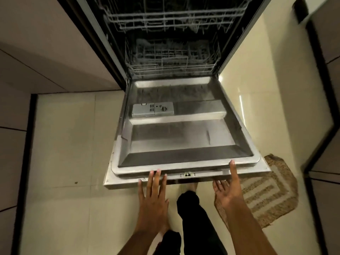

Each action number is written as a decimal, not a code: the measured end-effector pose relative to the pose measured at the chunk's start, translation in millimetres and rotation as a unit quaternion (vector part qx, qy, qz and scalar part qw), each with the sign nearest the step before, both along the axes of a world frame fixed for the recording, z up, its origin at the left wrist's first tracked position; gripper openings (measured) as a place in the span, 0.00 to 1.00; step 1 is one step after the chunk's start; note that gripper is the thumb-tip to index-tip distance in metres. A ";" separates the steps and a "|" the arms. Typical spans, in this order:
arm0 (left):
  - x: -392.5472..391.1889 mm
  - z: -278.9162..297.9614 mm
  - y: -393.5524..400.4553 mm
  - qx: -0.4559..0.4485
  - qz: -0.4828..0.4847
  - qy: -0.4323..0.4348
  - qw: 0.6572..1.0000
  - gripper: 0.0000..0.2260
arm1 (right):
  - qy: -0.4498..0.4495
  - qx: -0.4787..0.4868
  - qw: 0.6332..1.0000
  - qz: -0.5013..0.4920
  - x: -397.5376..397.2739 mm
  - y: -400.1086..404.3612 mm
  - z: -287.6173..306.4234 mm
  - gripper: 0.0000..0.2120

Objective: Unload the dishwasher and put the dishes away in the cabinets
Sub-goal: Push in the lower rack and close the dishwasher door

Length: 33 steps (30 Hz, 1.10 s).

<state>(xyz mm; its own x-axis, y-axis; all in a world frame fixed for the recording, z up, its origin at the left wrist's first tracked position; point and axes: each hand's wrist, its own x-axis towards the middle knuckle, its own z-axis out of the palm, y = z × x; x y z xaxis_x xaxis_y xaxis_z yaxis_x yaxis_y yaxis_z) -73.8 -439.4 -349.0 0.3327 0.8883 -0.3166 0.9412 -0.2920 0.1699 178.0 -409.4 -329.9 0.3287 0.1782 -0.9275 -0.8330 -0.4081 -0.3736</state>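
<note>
The dishwasher door [184, 137] lies folded down flat in front of me, steel inner face up, with a grey detergent dispenser [152, 109] on it. Behind it the upper rack [173, 21] and lower rack [171, 59] sit inside the dark tub; I see wire only and cannot make out any dishes. My left hand [152, 197] reaches palm down, straight fingertips touching the door's front edge. My right hand [228, 186] is palm up at the same edge, fingers straight, thumb tip on the rim. Neither hand holds anything.
Beige cabinet fronts [46, 43] stand at the left and more cabinets [327, 89] at the right. A woven mat [266, 192] lies on the tiled floor [70, 144] under the door's right corner. My dark trouser leg and foot [191, 203] are below the door edge.
</note>
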 end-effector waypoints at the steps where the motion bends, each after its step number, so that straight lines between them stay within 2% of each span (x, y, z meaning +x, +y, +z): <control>1: -2.3 8.7 7.4 0.016 -0.003 -0.008 1.000 0.41 | -0.013 0.006 1.000 0.006 0.2 7.9 15.4 0.42; 8: -14.7 64.0 85.2 0.142 -0.003 -0.063 0.988 0.39 | -0.081 0.055 0.995 0.007 5.0 68.8 111.1 0.31; 11: -12.5 83.6 125.3 0.193 -0.010 -0.064 0.979 0.42 | -0.094 0.102 0.990 0.025 6.0 94.9 144.2 0.28; 15: -4.1 110.1 179.2 0.274 0.015 -0.051 0.960 0.40 | -0.136 0.153 0.979 0.028 7.5 130.2 182.3 0.21; 19: 13.3 130.9 206.9 0.310 0.053 -0.113 0.942 0.35 | -0.194 0.218 0.953 0.077 12.5 162.2 207.9 0.19; 22: 15.0 136.3 222.8 0.315 0.011 -0.087 0.945 0.38 | -0.273 0.247 0.919 0.143 13.4 186.2 217.6 0.27; 24: 12.0 140.6 243.1 0.323 0.004 -0.070 0.944 0.41 | -0.358 0.229 0.874 0.237 9.1 200.0 220.8 0.25; 25: 12.0 143.6 254.7 0.330 0.003 -0.063 0.942 0.42 | -0.422 0.189 0.829 0.315 6.6 206.6 220.7 0.26; 26: 11.5 146.0 263.3 0.335 0.005 -0.055 0.941 0.43 | -0.496 0.129 0.755 0.409 4.2 208.9 216.2 0.32; 27: 11.4 148.1 270.2 0.338 0.006 -0.048 0.940 0.44 | -0.566 0.074 0.664 0.483 0.7 209.9 209.7 0.38; 28: 10.8 150.2 278.2 0.341 0.004 -0.041 0.939 0.45 | -0.632 0.039 0.578 0.516 -3.3 211.9 204.1 0.41; 29: 11.0 151.7 282.7 0.339 0.003 -0.034 0.940 0.46 | -0.674 0.019 0.517 0.527 -7.3 212.0 198.6 0.43; 30: 11.0 154.1 290.2 0.340 0.003 -0.028 0.940 0.47 | -0.699 0.002 0.480 0.530 -10.2 216.9 193.0 0.44; 33: 18.1 161.0 310.9 0.335 0.008 -0.019 0.942 0.49 | -0.751 -0.025 0.411 0.516 -4.4 238.4 180.9 0.46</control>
<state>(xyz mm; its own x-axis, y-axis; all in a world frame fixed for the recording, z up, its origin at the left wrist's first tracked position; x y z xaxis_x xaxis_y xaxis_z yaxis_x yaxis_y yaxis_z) -55.7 -128.5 -188.0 0.3173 0.8897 0.3283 0.9433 -0.3318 -0.0127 173.6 -171.0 -149.0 0.3103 0.9348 0.1726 0.9487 -0.2930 -0.1190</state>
